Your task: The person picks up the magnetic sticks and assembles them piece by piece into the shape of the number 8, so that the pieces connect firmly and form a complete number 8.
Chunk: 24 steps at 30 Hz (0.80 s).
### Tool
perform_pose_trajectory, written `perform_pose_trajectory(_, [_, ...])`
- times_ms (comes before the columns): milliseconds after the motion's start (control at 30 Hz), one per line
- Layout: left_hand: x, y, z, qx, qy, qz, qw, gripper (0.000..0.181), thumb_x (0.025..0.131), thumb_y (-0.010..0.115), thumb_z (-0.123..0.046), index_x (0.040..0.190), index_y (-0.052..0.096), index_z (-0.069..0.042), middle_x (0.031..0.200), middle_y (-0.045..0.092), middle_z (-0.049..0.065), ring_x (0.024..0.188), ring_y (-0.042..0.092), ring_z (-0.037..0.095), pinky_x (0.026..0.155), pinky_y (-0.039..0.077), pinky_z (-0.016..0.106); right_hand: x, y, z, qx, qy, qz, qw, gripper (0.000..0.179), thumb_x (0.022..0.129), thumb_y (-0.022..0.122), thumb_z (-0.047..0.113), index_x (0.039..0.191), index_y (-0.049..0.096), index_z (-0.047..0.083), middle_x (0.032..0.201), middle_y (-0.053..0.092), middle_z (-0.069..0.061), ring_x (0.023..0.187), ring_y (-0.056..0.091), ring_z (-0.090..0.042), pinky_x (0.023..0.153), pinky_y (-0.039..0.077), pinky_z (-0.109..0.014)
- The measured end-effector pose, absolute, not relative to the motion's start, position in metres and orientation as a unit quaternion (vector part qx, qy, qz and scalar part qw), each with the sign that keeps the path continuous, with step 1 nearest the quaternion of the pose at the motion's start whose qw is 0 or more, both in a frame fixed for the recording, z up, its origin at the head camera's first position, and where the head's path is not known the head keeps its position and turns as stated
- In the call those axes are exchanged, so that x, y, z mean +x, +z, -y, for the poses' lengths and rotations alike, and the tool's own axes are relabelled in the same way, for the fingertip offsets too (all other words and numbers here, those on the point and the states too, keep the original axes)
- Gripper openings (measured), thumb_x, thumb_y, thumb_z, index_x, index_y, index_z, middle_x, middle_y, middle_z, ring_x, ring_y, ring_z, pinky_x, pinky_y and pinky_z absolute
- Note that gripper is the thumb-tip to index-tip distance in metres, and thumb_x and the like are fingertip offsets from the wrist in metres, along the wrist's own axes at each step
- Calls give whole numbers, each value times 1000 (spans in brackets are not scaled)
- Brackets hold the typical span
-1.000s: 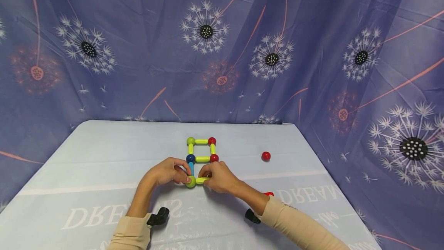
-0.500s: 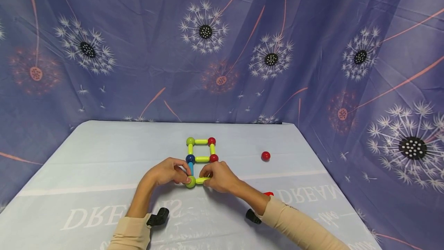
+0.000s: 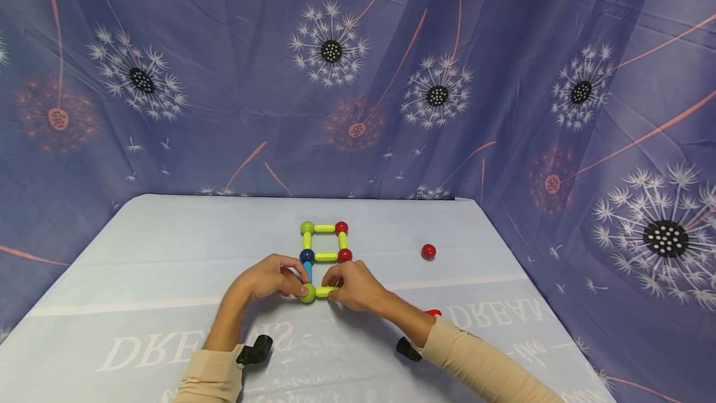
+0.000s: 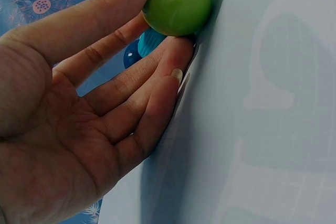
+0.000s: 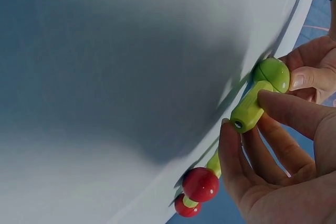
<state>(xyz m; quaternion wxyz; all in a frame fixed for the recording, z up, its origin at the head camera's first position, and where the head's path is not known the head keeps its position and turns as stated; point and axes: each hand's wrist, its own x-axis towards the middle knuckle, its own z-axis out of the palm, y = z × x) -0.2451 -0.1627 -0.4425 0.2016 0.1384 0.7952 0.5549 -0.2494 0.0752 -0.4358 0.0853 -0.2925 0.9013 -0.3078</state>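
My left hand (image 3: pixel 274 277) holds a green ball (image 4: pixel 177 3) between thumb and fingers, low over the table. That ball meets a light blue rod (image 3: pixel 308 271), which runs back to a dark blue ball (image 3: pixel 307 256). With thumb and fingertips my right hand (image 3: pixel 358 286) pinches a yellow-green rod (image 5: pixel 251 107). One end touches the green ball; its free end shows a round metal tip in the right wrist view. Behind the hands lies a square of yellow-green rods (image 3: pixel 325 256), cornered by the dark blue ball, another green ball (image 3: pixel 307 227) and two red balls (image 3: pixel 345 254).
A loose red ball (image 3: pixel 428 252) lies right of the square. Something red (image 3: pixel 433 313) peeks out behind the right forearm, mostly hidden. Black wrist mounts (image 3: pixel 256 350) sit at both cuffs. A pale printed cloth covers the table (image 3: pixel 168 247); a purple dandelion curtain (image 3: pixel 224 67) hangs behind and right.
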Motion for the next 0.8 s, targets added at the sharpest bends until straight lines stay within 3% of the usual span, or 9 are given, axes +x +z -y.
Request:
perform_pose_trajectory(433, [-245, -442, 163, 138, 559, -792, 203, 26, 81, 82, -9, 101, 71, 2, 83, 76, 8, 72, 63, 13, 65, 48, 31, -250, -429, -82, -283, -315, -903, 71, 17, 83, 80, 11, 100, 78, 8, 85, 73, 3, 77, 63, -6, 71, 51, -22])
perform_pose_trajectory(800, [-247, -445, 165, 132, 545, -803, 200, 24, 80, 83, -11, 99, 72, -1, 82, 75, 5, 73, 62, 13, 66, 49, 31, -268, -416, -119, -211, -334, -919, 3, 24, 84, 80, 17, 107, 76, 10, 88, 73, 0, 82, 66, -13, 73, 54, -31])
